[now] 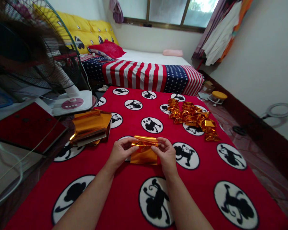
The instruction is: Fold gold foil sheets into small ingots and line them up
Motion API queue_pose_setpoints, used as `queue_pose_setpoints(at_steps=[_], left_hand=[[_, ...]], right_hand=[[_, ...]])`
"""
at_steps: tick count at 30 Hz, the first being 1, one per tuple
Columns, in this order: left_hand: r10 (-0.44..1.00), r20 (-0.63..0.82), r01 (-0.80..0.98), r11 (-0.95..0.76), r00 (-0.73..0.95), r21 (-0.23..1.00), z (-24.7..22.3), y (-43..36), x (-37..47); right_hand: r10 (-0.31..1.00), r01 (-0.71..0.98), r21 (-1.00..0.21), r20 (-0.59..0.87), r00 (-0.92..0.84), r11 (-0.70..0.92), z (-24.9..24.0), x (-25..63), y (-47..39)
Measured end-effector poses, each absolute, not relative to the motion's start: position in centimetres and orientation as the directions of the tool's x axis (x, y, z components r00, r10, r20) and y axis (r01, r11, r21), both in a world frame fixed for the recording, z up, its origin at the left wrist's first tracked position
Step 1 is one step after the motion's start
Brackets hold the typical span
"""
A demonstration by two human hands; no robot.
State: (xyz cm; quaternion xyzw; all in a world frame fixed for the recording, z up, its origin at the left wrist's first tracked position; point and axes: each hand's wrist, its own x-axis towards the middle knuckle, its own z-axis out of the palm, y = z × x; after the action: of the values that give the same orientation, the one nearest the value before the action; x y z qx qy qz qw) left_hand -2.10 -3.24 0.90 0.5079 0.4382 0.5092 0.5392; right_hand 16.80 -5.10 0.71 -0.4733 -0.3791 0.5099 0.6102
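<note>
A sheet of shiny gold foil paper [144,155] lies on the red cloth in front of me, with a raised fold across its upper part. My left hand [124,150] pinches the left end of that fold between thumb and fingers. At the opposite end, my right hand [166,153] grips the same fold in the same way. To the left sits a stack of flat gold foil sheets [90,126]. Several folded gold foil pieces [192,115] are grouped in rows at the right rear of the cloth.
The red cloth [124,191] carries black figures in white circles. On the left stand a fan [72,99] and a dark red board [26,127], with cables hanging near them. Behind is a bed with a striped, starred cover [139,75]. A yellow stool [219,95] stands right.
</note>
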Motion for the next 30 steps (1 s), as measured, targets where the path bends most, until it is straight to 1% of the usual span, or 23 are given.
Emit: queue_pose_setpoints(at_steps=[3, 6, 14, 16, 19, 21, 25, 30], left_hand=[[0.996, 0.044, -0.132, -0.033, 0.083, 0.991, 0.84, -3.30, -1.91], [0.994, 0.045, -0.157, -0.028, 0.103, 0.987, 0.89, -3.37, -1.83], [0.982, 0.073, -0.124, -0.052, 0.172, 0.991, 1.48, -3.39, -2.18], [0.977, 0.113, -0.066, -0.103, 0.181, 0.993, 1.60, -3.37, -2.26], [0.963, 0.184, 0.068, -0.201, 0.196, 0.977, 1.70, -3.39, -2.34], [0.961, 0.203, 0.122, -0.228, 0.186, 0.966, 1.65, -3.45, -2.32], [0.967, 0.229, 0.163, -0.244, 0.110, 0.956, 1.41, -3.61, -2.08], [0.970, 0.232, 0.191, -0.243, 0.078, 0.951, 1.52, -3.86, -1.63]], right_hand=[[0.980, -0.262, -0.964, -0.009, 0.201, 0.045, 0.75, 16.78, -5.01], [0.981, -0.258, -0.965, -0.015, 0.194, 0.036, 0.84, 16.80, -5.04], [0.987, -0.268, -0.963, -0.017, 0.162, 0.027, 0.86, 17.07, -5.12], [0.988, -0.263, -0.964, -0.014, 0.153, 0.027, 0.69, 17.15, -5.09], [0.991, -0.267, -0.963, -0.014, 0.132, 0.022, 0.43, 17.23, -5.07], [0.992, -0.269, -0.963, -0.015, 0.123, 0.019, 0.34, 17.26, -5.06], [0.992, -0.261, -0.965, -0.011, 0.129, 0.023, 0.49, 17.23, -5.08], [0.988, -0.254, -0.967, -0.005, 0.155, 0.035, 0.79, 17.08, -5.10]])
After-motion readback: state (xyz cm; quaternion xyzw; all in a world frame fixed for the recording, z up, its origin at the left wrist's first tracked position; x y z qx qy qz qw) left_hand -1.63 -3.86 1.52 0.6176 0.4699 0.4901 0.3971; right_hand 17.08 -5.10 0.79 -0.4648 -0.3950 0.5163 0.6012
